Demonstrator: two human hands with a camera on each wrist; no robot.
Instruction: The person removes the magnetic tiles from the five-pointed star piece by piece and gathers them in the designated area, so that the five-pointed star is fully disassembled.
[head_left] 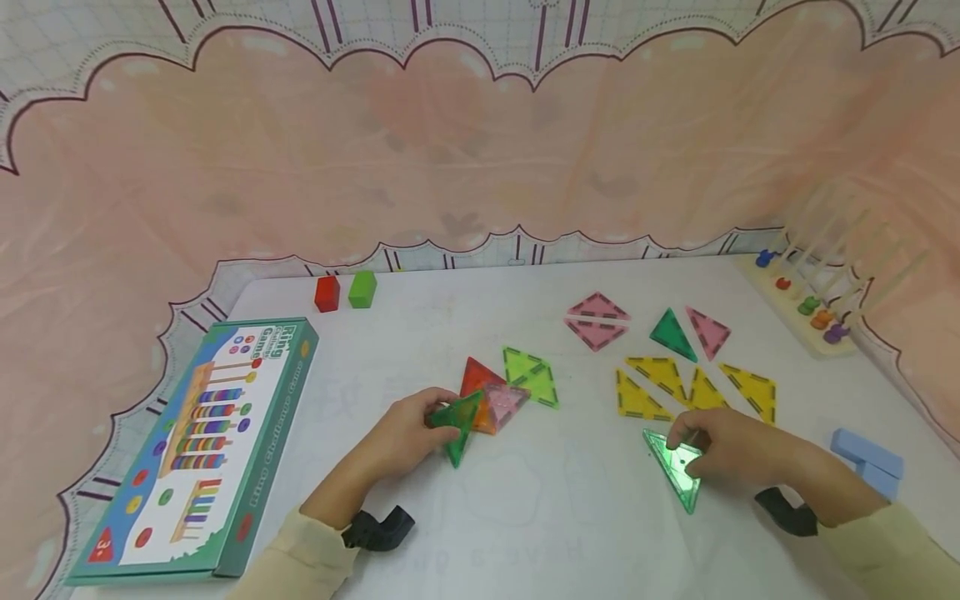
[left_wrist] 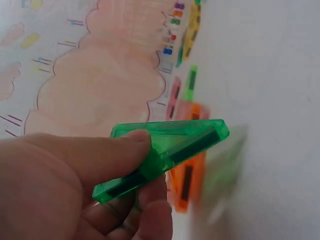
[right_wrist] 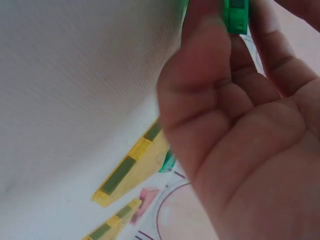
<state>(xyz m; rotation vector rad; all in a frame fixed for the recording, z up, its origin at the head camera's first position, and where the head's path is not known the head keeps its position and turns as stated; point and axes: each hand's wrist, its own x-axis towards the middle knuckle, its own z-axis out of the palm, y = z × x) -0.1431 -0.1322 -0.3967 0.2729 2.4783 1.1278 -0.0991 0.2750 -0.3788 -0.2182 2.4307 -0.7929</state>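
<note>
My left hand [head_left: 414, 433] pinches a green translucent triangle tile [left_wrist: 170, 145] between thumb and fingers, its edge magnets showing in the left wrist view. Just behind it lie orange tiles [head_left: 480, 377], a pale pink tile [head_left: 507, 402] and light green tiles [head_left: 531, 377], grouped on the white table. My right hand [head_left: 731, 450] grips a second green triangle tile [head_left: 675, 468], held tilted by one edge; only its end [right_wrist: 237, 17] shows in the right wrist view. Several yellow triangle tiles [head_left: 641, 398] lie just beyond that hand.
Pink triangles [head_left: 597, 321] and a dark green triangle [head_left: 672, 335] lie farther back. A boxed ring game [head_left: 217, 450] is at left, red [head_left: 327, 294] and green [head_left: 362, 289] blocks behind it. At right are a pegged board [head_left: 795, 308] and blue blocks [head_left: 870, 458].
</note>
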